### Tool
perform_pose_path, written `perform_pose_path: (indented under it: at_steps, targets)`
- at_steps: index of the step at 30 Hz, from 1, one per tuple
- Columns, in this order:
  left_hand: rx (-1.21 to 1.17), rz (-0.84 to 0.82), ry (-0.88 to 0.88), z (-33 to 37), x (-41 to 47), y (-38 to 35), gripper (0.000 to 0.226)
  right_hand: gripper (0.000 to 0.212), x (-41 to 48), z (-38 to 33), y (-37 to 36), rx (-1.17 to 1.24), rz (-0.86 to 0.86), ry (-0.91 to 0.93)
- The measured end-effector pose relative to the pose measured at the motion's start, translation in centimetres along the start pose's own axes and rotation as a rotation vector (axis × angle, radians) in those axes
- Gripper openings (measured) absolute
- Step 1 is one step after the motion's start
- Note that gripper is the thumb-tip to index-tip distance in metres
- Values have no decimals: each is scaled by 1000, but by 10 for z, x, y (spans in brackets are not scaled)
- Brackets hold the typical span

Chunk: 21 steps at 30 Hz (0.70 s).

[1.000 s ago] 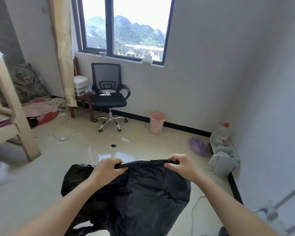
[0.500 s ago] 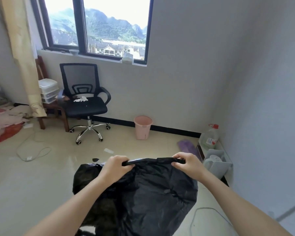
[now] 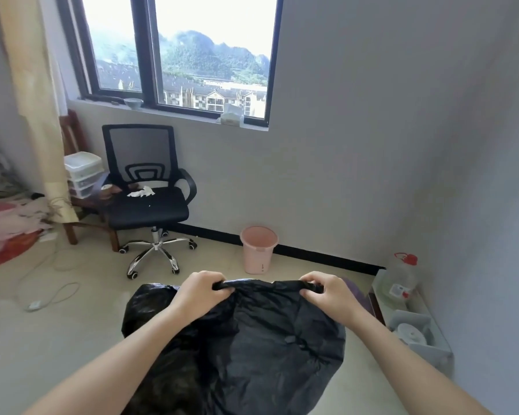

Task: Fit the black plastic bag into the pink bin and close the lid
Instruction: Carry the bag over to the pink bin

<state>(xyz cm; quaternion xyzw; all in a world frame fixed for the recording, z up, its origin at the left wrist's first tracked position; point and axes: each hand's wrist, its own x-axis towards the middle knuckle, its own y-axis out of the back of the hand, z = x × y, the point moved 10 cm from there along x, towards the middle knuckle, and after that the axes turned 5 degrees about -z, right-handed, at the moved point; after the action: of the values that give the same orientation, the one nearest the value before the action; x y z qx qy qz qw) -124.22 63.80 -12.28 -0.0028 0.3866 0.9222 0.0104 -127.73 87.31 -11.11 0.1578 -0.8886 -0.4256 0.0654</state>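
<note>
Floor (image 3: 57,339) of pale glossy tile carries everything, running back to a grey wall with a dark-framed window (image 3: 180,55) looking out on hills and buildings. Next in size, the black plastic bag (image 3: 252,348) hangs in the air over the near middle of the floor, crumpled and billowing, its top edge stretched flat between both hands. A black office chair (image 3: 147,202) on a chrome wheeled base stands at the far left of the floor under the window, with a scrap of white paper on its seat. Beside it, against a yellowish curtain, a small stack of white drawers (image 3: 83,172) sits on a wooden stool.

The pink bin (image 3: 259,249) stands upright at the far edge of the floor, touching or just beside the black skirting, well beyond the bag; its top is open and no lid shows on it. At the right edge of the floor a clear plastic jug (image 3: 402,277) with a red cap stands near a grey box.

The left hand (image 3: 201,292) is closed in a fist, pinching the bag's rim between thumb and fingers. The right hand (image 3: 327,295) is likewise clenched on the rim, apart from the left, so the edge runs taut between them.
</note>
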Motion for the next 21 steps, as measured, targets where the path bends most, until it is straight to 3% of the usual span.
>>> perform_pose_path:
  at_steps: [6,10,15,21]
  targets:
    - [38,-32,73,-25,63,-19,34,15,77,20,-8,-31,-73,30]
    - [31,-47,92,-43,113,-19,17,17,125,34,-20,-81,-136,23]
    - [-18,-5,70,-54,195,5,31,16,210,30,-9,-133,-146,18]
    - [-26,30,30,-63,299,45,16,17,305,26,12,-90,-119,-2]
